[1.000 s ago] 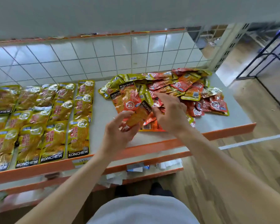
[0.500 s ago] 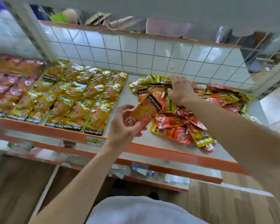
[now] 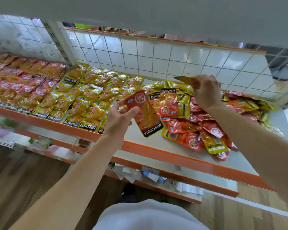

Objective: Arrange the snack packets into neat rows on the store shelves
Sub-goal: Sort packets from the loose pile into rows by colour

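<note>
Seen from the head camera, the left hand [image 3: 118,119] gripped a red packet [image 3: 145,113] above the shelf [image 3: 150,143]. The right hand [image 3: 206,92] pinched a yellow packet [image 3: 184,79] over the loose pile [image 3: 198,127], and neat rows [image 3: 83,100] lay to the left.

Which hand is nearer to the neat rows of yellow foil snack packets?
Left. The left hand, holding an orange-red foil packet, is at the edge of the neat yellow rows; the right hand, pinching a yellow packet, is over the loose mixed pile.
</note>
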The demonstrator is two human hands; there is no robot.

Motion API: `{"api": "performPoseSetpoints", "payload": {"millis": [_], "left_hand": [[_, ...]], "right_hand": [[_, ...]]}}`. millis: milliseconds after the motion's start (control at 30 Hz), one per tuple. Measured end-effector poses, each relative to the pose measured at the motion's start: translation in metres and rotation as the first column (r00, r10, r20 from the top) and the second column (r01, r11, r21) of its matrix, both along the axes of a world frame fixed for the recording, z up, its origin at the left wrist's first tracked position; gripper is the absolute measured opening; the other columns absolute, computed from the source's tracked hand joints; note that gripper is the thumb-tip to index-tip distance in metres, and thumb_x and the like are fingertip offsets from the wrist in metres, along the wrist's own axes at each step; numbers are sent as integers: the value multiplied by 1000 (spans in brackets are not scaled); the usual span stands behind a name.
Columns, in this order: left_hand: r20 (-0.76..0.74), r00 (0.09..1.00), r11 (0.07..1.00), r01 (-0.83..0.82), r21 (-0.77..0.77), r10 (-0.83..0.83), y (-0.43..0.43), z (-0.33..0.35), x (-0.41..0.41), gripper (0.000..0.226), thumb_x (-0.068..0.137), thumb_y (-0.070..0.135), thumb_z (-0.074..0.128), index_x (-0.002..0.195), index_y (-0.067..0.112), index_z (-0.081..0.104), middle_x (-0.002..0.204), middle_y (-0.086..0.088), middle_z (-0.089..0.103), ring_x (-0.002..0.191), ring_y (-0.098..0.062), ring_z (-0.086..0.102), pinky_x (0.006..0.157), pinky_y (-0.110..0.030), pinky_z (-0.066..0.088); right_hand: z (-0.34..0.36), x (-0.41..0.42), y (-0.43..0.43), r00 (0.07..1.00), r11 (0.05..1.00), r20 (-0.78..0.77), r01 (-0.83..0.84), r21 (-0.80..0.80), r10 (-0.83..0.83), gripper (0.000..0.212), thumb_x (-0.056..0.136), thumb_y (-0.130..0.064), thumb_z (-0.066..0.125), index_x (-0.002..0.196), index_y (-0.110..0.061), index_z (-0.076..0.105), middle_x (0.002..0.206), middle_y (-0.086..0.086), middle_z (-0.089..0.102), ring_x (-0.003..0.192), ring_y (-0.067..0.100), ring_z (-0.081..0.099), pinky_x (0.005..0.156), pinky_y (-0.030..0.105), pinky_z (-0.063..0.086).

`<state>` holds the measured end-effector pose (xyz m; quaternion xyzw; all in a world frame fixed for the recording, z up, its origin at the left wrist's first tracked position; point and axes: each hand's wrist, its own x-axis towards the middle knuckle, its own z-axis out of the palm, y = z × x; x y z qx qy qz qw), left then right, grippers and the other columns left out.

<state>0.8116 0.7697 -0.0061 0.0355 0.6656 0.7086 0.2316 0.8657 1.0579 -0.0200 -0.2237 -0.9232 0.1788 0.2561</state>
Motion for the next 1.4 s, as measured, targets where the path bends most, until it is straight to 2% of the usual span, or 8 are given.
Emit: {"api": "performPoseSetpoints", "payload": {"millis": [100, 200, 400, 533, 700, 833, 1033, 1400], "left_hand": [[56, 998, 1000, -11, 24, 9, 15, 2, 3, 23, 93, 15, 70, 112, 22, 60, 96, -1, 73, 86, -18, 71, 80, -41, 59], [43, 999, 1000, 24, 10, -24, 29, 4, 11, 21, 94, 18, 68, 113, 24, 61, 98, -1, 73, 87, -19, 72, 77, -46, 62], [-24, 995, 995, 93, -29, -93, 44, 5, 40, 28, 97, 14, 63, 124, 15, 57, 96, 3, 72, 82, -11, 73, 66, -37, 62], [20, 998, 996, 64, -62, -63, 34, -2, 55, 29, 97, 14, 63, 125, 14, 57, 100, 0, 72, 81, -11, 73, 63, -32, 60], [60, 998, 995, -15, -98, 21, 6, -6, 62, 33, 95, 15, 66, 127, 16, 57, 109, -6, 70, 93, -20, 72, 79, -43, 62], [66, 992, 989, -104, -105, 112, -26, -3, 59, 31, 94, 17, 66, 124, 19, 57, 107, -8, 71, 90, -20, 72, 76, -39, 62], [44, 972, 970, -227, -86, 231, -80, -3, 45, 19, 94, 19, 68, 110, 27, 61, 96, 1, 73, 86, -15, 74, 72, -35, 61], [75, 963, 966, -259, 18, 257, -182, 5, -12, 26, 91, 11, 71, 107, 27, 60, 112, -6, 70, 99, -24, 72, 81, -39, 60]], "right_hand": [[24, 34, -16, 984, 916, -178, -69, -395, -3, 13, 98, -14, 59, 97, -12, 71, 84, -1, 70, 77, 15, 67, 66, 23, 46], [38, 69, -35, 964, 584, -264, -190, -789, -43, 16, 94, -5, 63, 98, -18, 72, 91, -4, 75, 84, 8, 73, 71, 22, 57], [28, 107, -53, 970, 263, -224, -192, -945, -97, 38, 85, 3, 71, 119, -11, 61, 103, 14, 74, 89, 27, 74, 64, 33, 61], [19, 118, -62, 975, 216, -197, -215, -952, 102, 92, 75, 8, 74, 139, -47, 38, 103, 17, 65, 79, 25, 74, 56, 37, 61], [24, 103, -79, 964, 68, -118, -138, -988, 238, 55, 87, 10, 61, 131, -23, 55, 109, 17, 64, 74, 22, 72, 57, 34, 60], [18, 82, -96, 929, 209, -10, -94, -973, 371, 36, 80, -7, 77, 111, -23, 71, 114, 13, 71, 87, 24, 71, 85, 47, 59], [27, 48, -136, 915, 350, 47, -106, -931, 401, 31, 74, -18, 86, 98, -28, 69, 109, 12, 66, 84, 27, 70, 66, 39, 55], [30, 2, -234, 976, -30, -166, -163, -986, 141, 59, 60, -3, 80, 116, -16, 66, 87, 6, 74, 81, 21, 74, 73, 26, 61]]}}
